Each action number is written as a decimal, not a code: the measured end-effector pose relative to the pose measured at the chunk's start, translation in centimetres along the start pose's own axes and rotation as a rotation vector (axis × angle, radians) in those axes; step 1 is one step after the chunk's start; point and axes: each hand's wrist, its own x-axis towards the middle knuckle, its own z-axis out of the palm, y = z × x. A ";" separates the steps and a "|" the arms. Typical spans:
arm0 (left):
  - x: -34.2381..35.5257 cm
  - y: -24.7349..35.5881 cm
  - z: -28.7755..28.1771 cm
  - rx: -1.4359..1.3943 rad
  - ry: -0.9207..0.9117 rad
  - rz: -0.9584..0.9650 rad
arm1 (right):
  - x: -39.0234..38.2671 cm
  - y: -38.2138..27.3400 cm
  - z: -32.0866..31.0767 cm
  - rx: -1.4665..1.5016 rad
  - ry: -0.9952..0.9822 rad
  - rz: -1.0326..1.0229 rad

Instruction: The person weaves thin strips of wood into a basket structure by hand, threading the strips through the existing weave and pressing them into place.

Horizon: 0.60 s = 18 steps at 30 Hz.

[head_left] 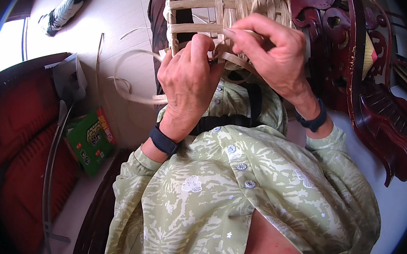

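Observation:
A partly woven panel point(250, 3) of flat tan strips stands in front of me, close-woven on its right side, with bare crosswise strips and open gaps on its left. At its near edge my left hand point(187, 73) is closed, the fingers curled inward; what they grip is hidden. My right hand point(274, 52) pinches a flat strip point(239, 59) between thumb and forefinger, just right of the left hand. That strip curls in a small loop below the fingers. A longer loose strip point(122, 62) loops out to the left, passing behind my left hand.
To the right stands a carved dark-red wooden chair point(359, 67). On the left are red cushioned seating point(25, 165), a bent grey metal piece point(55, 186) and a green box point(90, 140). A black-and-white furry animal point(63, 14) is on the tiled floor point(118, 14).

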 end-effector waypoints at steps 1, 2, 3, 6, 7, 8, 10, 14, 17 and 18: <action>0.1 0.0 0.0 0.031 0.005 0.003 | -0.4 -0.1 -0.1 0.071 0.022 0.034; 0.2 0.1 0.0 0.043 -0.010 0.013 | -0.7 -0.2 -0.3 0.141 0.045 0.070; 0.3 0.1 -0.1 0.054 -0.021 0.017 | -1.0 -0.1 -0.3 0.226 0.066 0.124; 0.2 0.1 -0.5 0.043 -0.051 0.076 | -1.0 0.0 -0.3 0.179 0.104 0.096; 0.1 0.0 -0.6 0.028 -0.058 0.090 | -0.8 0.1 -0.3 0.171 0.134 0.082; -0.1 0.0 -0.8 0.007 -0.053 0.138 | -0.6 0.1 -0.4 0.163 0.125 0.121; -0.5 0.0 -0.8 -0.113 -0.029 0.099 | 0.0 -0.1 -0.8 0.148 0.107 0.198; -1.1 -0.4 -0.4 -0.150 0.072 0.196 | 1.4 -0.8 -1.2 0.402 0.019 0.174; -1.3 -1.0 -0.3 -0.112 0.114 0.304 | 2.4 -1.1 -1.0 0.645 -0.041 0.323; -1.4 -1.3 -0.3 -0.095 0.113 0.340 | 3.1 -0.9 -0.8 0.752 -0.080 0.201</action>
